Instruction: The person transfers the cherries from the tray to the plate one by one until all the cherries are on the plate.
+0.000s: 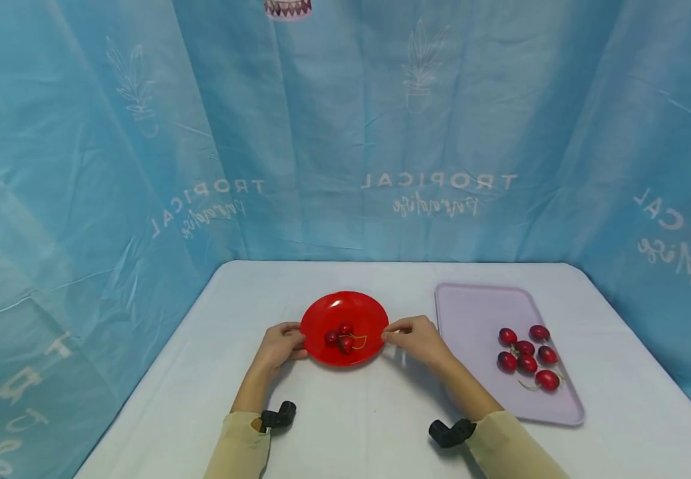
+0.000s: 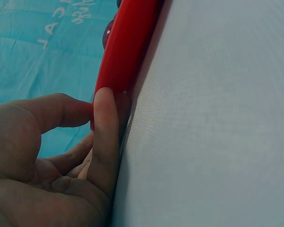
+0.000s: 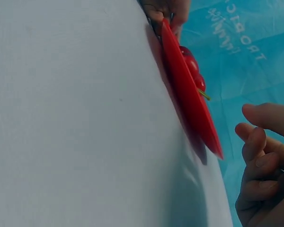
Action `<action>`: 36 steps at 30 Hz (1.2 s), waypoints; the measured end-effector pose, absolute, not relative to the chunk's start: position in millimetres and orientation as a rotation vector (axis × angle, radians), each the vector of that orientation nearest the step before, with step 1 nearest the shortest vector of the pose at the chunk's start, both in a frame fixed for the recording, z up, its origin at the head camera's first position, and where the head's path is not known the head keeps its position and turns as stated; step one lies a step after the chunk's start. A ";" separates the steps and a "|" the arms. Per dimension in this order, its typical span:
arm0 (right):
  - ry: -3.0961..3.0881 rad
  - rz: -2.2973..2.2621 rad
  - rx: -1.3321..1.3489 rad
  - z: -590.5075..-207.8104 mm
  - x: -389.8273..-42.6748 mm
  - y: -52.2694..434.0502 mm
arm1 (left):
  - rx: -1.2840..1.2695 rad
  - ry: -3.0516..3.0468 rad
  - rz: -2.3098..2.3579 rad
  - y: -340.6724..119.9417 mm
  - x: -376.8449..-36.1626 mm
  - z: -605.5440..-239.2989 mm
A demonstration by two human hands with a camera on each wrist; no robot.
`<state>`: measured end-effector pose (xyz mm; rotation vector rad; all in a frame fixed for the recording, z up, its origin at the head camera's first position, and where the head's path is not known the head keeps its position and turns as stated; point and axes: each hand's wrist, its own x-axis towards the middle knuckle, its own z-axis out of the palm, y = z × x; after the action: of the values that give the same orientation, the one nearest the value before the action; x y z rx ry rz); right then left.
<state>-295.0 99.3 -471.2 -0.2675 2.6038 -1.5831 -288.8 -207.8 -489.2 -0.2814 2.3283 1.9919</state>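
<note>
A red plate (image 1: 316, 316) bears a small cluster of dark red cherries (image 1: 346, 343), with thin stems showing. At its left edge my left hand (image 1: 278, 346) pinches the rim, thumb on top and fingertips (image 2: 105, 101) beneath. Opposite it, my right hand (image 1: 418, 338) is by the plate's right edge. The right wrist view shows this hand (image 3: 265, 163) apart from the rim, thumb and forefinger spread with a gap between them and the other fingers loosely bent. Seen there from the side, the plate (image 3: 191, 101) is tilted over its shadow on the white table.
To the right lies a pale purple tray (image 1: 471, 319) with several more cherries (image 1: 527, 363) on its right half. The white table (image 1: 345, 426) is bounded behind and at the sides by a blue printed curtain (image 1: 333, 133).
</note>
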 end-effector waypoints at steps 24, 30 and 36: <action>2.786 -1.448 -0.301 -458.6 -281.8 139.7 | -0.273 2.344 1.988 -207.2 -288.3 -492.9; 2.802 -1.435 -0.249 -460.7 -281.5 151.6 | -0.275 2.344 1.988 -207.8 -289.6 -494.5; 2.823 -1.407 -0.225 -461.3 -277.5 163.9 | -0.278 2.348 1.988 -207.5 -288.9 -494.8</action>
<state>-277.5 163.9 -461.3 -0.2249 2.8227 -1.4071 -288.9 -207.5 -494.8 -0.2777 2.3478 1.9885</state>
